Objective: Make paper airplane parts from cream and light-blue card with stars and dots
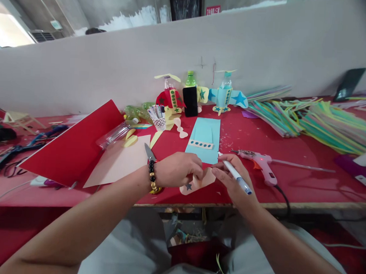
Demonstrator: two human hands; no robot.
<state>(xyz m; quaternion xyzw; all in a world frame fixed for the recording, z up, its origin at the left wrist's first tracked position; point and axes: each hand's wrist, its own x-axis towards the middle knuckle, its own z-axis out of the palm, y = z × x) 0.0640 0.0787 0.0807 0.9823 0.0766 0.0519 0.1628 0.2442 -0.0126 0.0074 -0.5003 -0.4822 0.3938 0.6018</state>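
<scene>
Left hand [178, 169] and right hand [234, 175] meet at the near edge of the red table [305, 182], fingers pinched on a peach paper cut-out [197, 183] bearing a dark star. The right hand also grips a white marker [237, 177] with a blue cap, apparently closed. Just beyond lies a light-blue card [204, 140]; to the right, a pink glue gun [265, 165]; to the left, a red sheet [76, 148].

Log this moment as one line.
left hand: pinching peach paper cutout | right hand: holding pen, touching cutout | nearby: blue card, glue gun | surface: red table
</scene>
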